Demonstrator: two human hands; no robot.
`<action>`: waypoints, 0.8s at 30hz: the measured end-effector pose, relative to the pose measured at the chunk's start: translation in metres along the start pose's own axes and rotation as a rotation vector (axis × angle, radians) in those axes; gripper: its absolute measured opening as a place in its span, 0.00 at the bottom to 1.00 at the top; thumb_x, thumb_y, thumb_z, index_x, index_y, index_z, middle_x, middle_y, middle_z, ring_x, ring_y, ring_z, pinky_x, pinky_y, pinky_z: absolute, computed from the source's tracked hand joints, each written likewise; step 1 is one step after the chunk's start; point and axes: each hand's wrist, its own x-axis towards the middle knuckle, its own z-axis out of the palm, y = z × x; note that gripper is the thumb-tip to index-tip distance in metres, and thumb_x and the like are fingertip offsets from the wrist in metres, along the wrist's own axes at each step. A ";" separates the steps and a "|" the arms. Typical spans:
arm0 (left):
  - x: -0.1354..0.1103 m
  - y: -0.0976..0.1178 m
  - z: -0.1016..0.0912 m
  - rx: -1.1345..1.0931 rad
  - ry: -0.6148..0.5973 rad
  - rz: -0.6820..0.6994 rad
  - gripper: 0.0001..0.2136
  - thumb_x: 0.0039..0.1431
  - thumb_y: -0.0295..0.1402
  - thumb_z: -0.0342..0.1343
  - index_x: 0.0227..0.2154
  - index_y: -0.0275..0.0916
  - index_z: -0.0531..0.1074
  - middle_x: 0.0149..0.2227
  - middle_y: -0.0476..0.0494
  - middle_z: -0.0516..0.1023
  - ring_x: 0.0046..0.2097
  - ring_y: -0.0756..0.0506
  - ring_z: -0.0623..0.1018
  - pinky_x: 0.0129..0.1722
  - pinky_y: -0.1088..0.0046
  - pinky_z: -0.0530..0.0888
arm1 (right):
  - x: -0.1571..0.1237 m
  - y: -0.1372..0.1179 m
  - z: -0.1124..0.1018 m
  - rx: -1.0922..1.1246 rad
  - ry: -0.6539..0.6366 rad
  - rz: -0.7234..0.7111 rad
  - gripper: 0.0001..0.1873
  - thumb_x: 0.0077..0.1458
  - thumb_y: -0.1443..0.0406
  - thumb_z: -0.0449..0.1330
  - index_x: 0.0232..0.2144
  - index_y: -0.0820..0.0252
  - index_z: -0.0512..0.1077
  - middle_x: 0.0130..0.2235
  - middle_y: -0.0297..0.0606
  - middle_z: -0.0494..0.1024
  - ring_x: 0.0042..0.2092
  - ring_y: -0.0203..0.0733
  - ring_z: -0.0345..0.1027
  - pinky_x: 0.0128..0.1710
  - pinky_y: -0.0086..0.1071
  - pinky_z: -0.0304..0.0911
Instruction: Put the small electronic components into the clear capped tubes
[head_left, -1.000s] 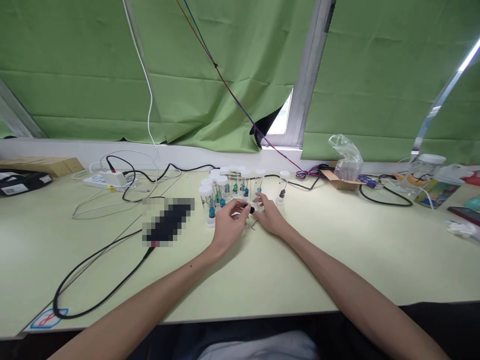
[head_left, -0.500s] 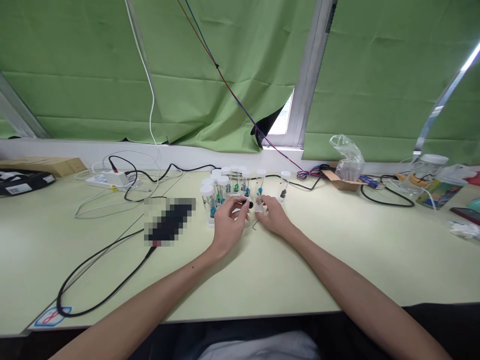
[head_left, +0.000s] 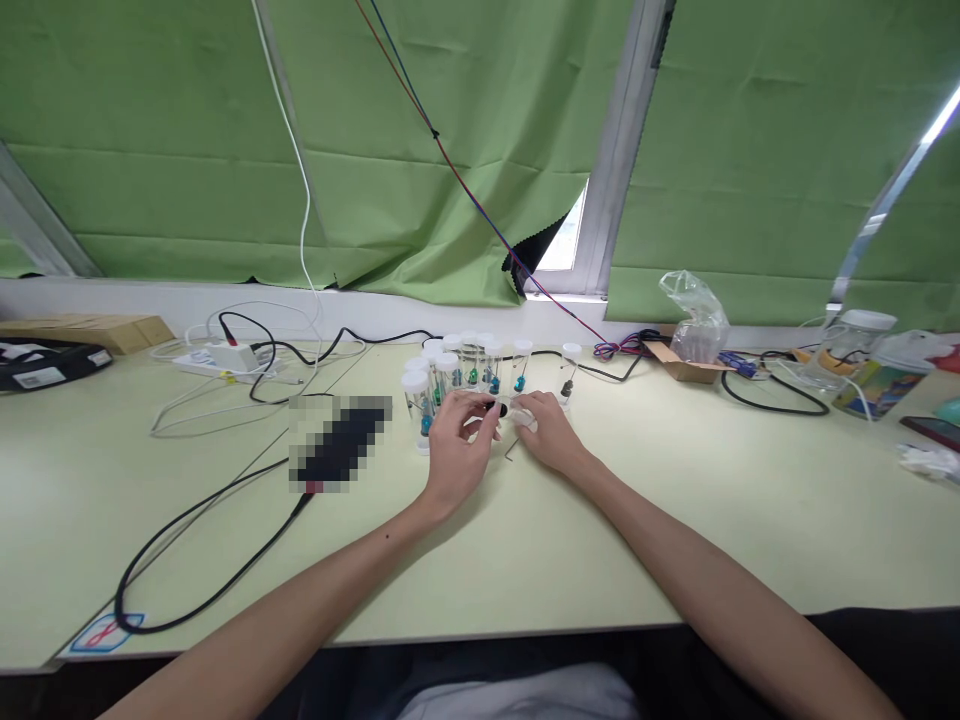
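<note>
My left hand (head_left: 457,445) and my right hand (head_left: 546,432) meet at the middle of the pale green table (head_left: 675,500). The left fingers are pinched on a small black piece (head_left: 500,409). The right fingers are curled round a small clear tube (head_left: 525,421). A thin bent metal pin (head_left: 511,451) lies on the table between the hands. Just behind them stands a cluster of clear vials (head_left: 457,380) with white caps and blue or green pieces inside. One more vial (head_left: 568,375) stands apart to the right.
A black cable (head_left: 195,520) loops across the left of the table beside a blurred dark object (head_left: 339,443). A white power strip (head_left: 225,358) with cables lies at the back left. A cardboard tray with a plastic bag (head_left: 690,340) and jars (head_left: 855,350) stand at the back right.
The hands have stayed together in front of the vials. The right fingers have closed more tightly over the clear tube, and the black piece has shifted slightly.
</note>
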 end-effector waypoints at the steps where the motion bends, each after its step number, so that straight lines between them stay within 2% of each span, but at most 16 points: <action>1: 0.000 -0.001 0.000 0.013 -0.013 -0.012 0.08 0.58 0.39 0.57 0.34 0.40 0.76 0.40 0.43 0.69 0.35 0.50 0.75 0.29 0.74 0.77 | 0.000 -0.001 0.000 0.002 0.002 -0.004 0.19 0.49 0.73 0.55 0.44 0.58 0.71 0.46 0.43 0.73 0.50 0.51 0.60 0.52 0.46 0.59; 10: 0.002 -0.011 -0.003 0.060 -0.070 -0.081 0.10 0.57 0.40 0.58 0.38 0.41 0.77 0.36 0.44 0.71 0.32 0.49 0.74 0.27 0.74 0.75 | -0.001 0.000 0.000 0.013 0.010 -0.016 0.19 0.49 0.74 0.56 0.44 0.58 0.71 0.46 0.43 0.73 0.51 0.52 0.60 0.52 0.46 0.60; 20: 0.002 -0.007 -0.003 0.041 -0.073 -0.113 0.11 0.59 0.41 0.56 0.34 0.38 0.76 0.35 0.44 0.72 0.29 0.51 0.73 0.26 0.75 0.73 | -0.001 -0.002 -0.001 0.011 -0.001 -0.002 0.20 0.49 0.74 0.56 0.45 0.58 0.71 0.46 0.43 0.73 0.50 0.51 0.60 0.52 0.45 0.60; 24: 0.002 -0.005 -0.003 0.064 -0.059 -0.096 0.11 0.58 0.41 0.57 0.30 0.38 0.77 0.32 0.46 0.71 0.30 0.51 0.72 0.26 0.76 0.72 | -0.002 -0.002 -0.002 0.009 -0.005 -0.011 0.20 0.49 0.74 0.56 0.45 0.59 0.71 0.45 0.43 0.73 0.50 0.50 0.60 0.52 0.45 0.60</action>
